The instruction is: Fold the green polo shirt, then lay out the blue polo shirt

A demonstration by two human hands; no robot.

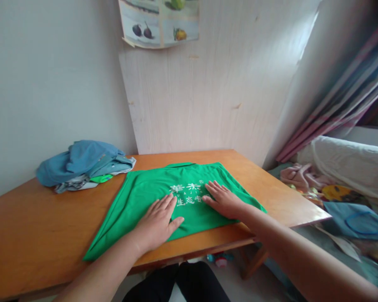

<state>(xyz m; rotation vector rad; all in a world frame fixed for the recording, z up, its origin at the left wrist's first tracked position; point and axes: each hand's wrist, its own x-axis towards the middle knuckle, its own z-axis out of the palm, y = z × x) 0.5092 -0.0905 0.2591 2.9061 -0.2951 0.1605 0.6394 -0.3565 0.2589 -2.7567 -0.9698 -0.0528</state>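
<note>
**While Both Palms Rest Flat: Smoothing the Green Shirt**

Where both hands press down, the green shirt (138, 197) lies spread on the table (34, 226). Its collar is beyond the fingertips toward the wall, and its lower edge is on the wrist side, by the table's near edge. The left hand (159, 222) rests palm down just below the white lettering (186, 193). The right hand (223, 201) rests palm down at the lettering's right end. The fingers (165, 204) of each hand are extended, slightly spread and closed on nothing; they touch only fabric.

Recommended procedure, judged from this layout:

1. Apply pressure with the whole palm and flat fingers, not the tips, so that the thin cloth does not bunch ahead of the fingers.
2. Stroke outward from the lettering between the hands toward the side edges. The left edge, well out from the left fingers, runs at a slant and appears to need more travel.
3. Anchor the cloth with one hand while the other glides, since the smooth table probably lets the cloth slide.
4. Watch the corner by the right wrist, which lies near the table's edge and could slip off.

A pile of blue clothes (82, 163) lies well to the left of the left fingers, apart from the shirt. A pale wooden board (208, 92) leans beyond the fingertips. Bedding (349, 167) lies off to the right of the right hand.
</note>
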